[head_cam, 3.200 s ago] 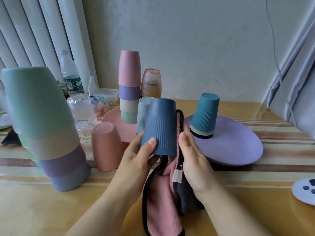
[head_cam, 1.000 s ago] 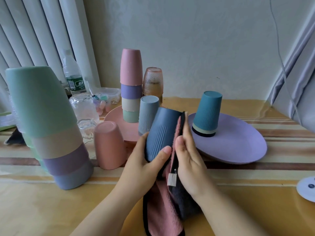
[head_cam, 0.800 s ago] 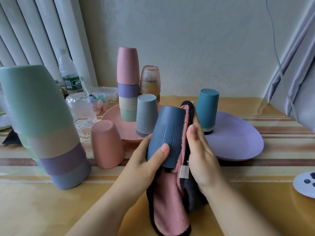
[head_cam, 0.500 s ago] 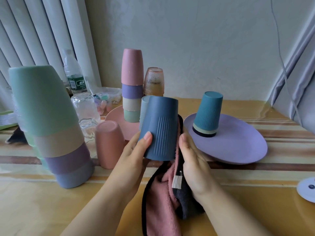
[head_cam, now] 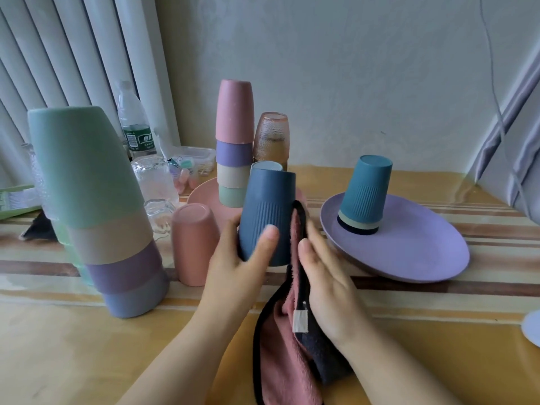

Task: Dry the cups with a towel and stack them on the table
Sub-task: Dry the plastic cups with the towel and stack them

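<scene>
My left hand (head_cam: 233,270) grips a dark blue ribbed cup (head_cam: 267,211), held upside down above the table. Against the cup's right side, my right hand (head_cam: 327,282) presses a pink towel with a black edge (head_cam: 283,340), fingers nearly straight. The towel hangs down to the table between my wrists. A stack of upturned ribbed cups with a teal one on top (head_cam: 365,194) stands on the purple plate (head_cam: 409,247). A light blue cup (head_cam: 266,166) shows just behind the held cup.
A tall stack of pastel cups (head_cam: 93,209) leans at the near left. A single pink cup (head_cam: 194,244) stands upside down beside it. Another stack (head_cam: 234,141) is on a pink plate (head_cam: 201,197), by an amber glass (head_cam: 271,138). Clear glasses (head_cam: 155,182) and a water bottle (head_cam: 134,124) stand behind.
The blue cup went from tilted to upright in my left hand, and my thumb shifted along its ribbed side. My right hand has kept the towel against the cup's right side.
</scene>
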The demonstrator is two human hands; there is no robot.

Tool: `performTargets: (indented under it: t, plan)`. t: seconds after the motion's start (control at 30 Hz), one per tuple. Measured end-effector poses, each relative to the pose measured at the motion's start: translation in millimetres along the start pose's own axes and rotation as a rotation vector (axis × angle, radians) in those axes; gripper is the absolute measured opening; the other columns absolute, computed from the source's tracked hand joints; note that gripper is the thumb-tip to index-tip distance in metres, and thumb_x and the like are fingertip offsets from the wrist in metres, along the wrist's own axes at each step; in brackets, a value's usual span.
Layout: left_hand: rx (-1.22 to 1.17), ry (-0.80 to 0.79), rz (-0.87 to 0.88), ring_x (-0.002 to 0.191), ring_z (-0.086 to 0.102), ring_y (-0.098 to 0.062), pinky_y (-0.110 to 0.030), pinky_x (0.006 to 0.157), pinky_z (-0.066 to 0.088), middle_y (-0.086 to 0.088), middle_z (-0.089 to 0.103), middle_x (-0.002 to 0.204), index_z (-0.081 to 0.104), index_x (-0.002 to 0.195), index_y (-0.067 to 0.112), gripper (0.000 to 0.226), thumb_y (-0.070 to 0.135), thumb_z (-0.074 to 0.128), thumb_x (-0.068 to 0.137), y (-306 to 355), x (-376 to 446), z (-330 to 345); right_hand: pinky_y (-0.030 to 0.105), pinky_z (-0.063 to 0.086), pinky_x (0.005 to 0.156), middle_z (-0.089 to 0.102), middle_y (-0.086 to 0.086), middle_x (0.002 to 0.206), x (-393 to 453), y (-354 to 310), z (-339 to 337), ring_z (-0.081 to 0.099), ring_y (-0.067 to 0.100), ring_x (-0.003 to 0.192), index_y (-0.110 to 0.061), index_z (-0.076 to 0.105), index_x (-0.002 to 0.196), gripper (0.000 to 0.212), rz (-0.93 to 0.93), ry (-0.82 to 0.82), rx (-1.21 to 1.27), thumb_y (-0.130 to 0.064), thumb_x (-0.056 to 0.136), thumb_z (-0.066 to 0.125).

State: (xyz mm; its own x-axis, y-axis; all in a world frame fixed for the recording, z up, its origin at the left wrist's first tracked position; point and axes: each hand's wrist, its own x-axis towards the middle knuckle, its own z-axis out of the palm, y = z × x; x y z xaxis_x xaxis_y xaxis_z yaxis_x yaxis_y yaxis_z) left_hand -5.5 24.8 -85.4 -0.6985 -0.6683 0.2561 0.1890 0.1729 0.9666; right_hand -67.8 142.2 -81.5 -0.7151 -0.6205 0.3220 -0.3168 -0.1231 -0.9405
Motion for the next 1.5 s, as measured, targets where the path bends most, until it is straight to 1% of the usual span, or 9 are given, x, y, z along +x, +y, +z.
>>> performTargets:
  t: [0.17, 0.27, 0.43, 0.63, 0.87, 1.07, 1.13, 1.3, 1.5]
  plan:
    - [0.015, -0.154, -0.036, 0.094, 0.069, -0.008, -0.038, 0.082, 0.059, 0.012, 0.07, 0.099, 0.058, 0.112, 0.035, 0.059, 0.063, 0.071, 0.061, -2.7, 1.3, -1.5, 0.002, 0.015, 0.107, 0.016, -0.028, 0.149, 1.8, 2.4, 5.8, 0.012, -0.019, 0.135, -0.037, 0.017, 0.141, 0.05, -0.096, -0.039, -0.067, -0.032, 0.094, 0.033]
    - [0.062, -0.308, -0.044, 0.097, 0.067, -0.004, -0.018, 0.079, 0.053, 0.01, 0.071, 0.105, 0.057, 0.118, 0.031, 0.056, 0.058, 0.075, 0.071, -3.0, -3.0, 0.6, -0.001, 0.017, 0.103, 0.022, -0.038, 0.14, 6.8, 0.5, -4.5, 0.017, -0.025, 0.129, -0.045, 0.021, 0.134, 0.042, -0.113, 0.054, -0.008, -0.035, 0.096, 0.035]
    - [0.004, -0.491, -0.102, 0.1, 0.065, -0.005, -0.017, 0.084, 0.049, 0.013, 0.07, 0.11, 0.058, 0.117, 0.036, 0.058, 0.057, 0.067, 0.064, -4.6, -3.7, -1.7, -0.001, 0.03, 0.096, 0.047, -0.05, 0.113, 11.6, -4.3, -20.9, 0.038, -0.028, 0.114, -0.052, 0.043, 0.115, 0.025, -0.039, 0.134, 0.15, -0.034, 0.097, 0.039]
    - [-0.18, -0.501, -0.19, 0.108, 0.066, -0.016, -0.028, 0.091, 0.051, 0.002, 0.071, 0.114, 0.062, 0.117, 0.028, 0.058, 0.051, 0.066, 0.063, -2.9, -1.9, -7.6, 0.041, 0.029, 0.114, 0.055, -0.009, 0.135, 10.9, -0.2, -15.5, 0.045, 0.008, 0.131, -0.026, 0.052, 0.131, 0.046, 0.033, 0.028, 0.237, -0.043, 0.091, 0.037]
    - [-0.166, -0.356, -0.212, 0.1, 0.068, -0.027, -0.043, 0.095, 0.051, -0.012, 0.071, 0.109, 0.069, 0.105, 0.017, 0.085, 0.073, 0.08, 0.041, -11.4, 6.8, -11.3, 0.042, 0.024, 0.116, 0.048, -0.017, 0.141, 11.4, 11.1, -14.9, 0.038, 0.003, 0.134, -0.034, 0.048, 0.135, 0.052, 0.096, -0.004, 0.196, -0.051, 0.086, 0.048]
    - [-0.274, -0.122, -0.121, 0.074, 0.072, -0.01, -0.025, 0.052, 0.056, 0.005, 0.075, 0.084, 0.06, 0.109, 0.013, 0.058, 0.04, 0.086, 0.065, -2.8, 8.6, -5.4, 0.035, 0.022, 0.118, 0.043, -0.026, 0.141, 10.9, 5.9, -13.1, 0.034, -0.006, 0.133, -0.045, 0.049, 0.129, 0.038, 0.097, 0.033, 0.203, -0.039, 0.091, 0.044]
    - [-0.239, -0.03, -0.081, 0.072, 0.072, -0.01, -0.028, 0.046, 0.056, 0.0, 0.072, 0.086, 0.058, 0.104, 0.01, 0.038, 0.036, 0.066, 0.077, 1.9, 7.0, -2.7, 0.03, 0.021, 0.118, 0.041, -0.033, 0.138, 10.0, 3.4, -11.3, 0.032, -0.013, 0.131, -0.054, 0.047, 0.119, 0.029, 0.089, 0.064, 0.164, -0.034, 0.098, 0.044]
    - [0.05, -0.037, 0.016, 0.094, 0.069, -0.01, -0.038, 0.08, 0.057, 0.008, 0.072, 0.098, 0.064, 0.11, 0.025, 0.054, 0.07, 0.052, 0.082, -4.7, 2.7, -1.7, 0.006, 0.021, 0.107, 0.031, -0.046, 0.129, 6.2, 5.1, -5.2, 0.026, -0.029, 0.122, -0.06, 0.031, 0.119, 0.039, 0.044, 0.043, 0.04, -0.028, 0.099, 0.038]
    - [0.106, -0.216, -0.03, 0.097, 0.067, -0.006, -0.028, 0.085, 0.055, 0.014, 0.07, 0.101, 0.057, 0.118, 0.031, 0.053, 0.055, 0.073, 0.073, -4.4, -0.5, -0.2, -0.003, 0.012, 0.103, 0.01, -0.033, 0.147, 5.5, 4.0, 0.9, 0.009, -0.027, 0.13, -0.04, 0.012, 0.141, 0.051, -0.05, 0.007, -0.059, -0.036, 0.094, 0.033]
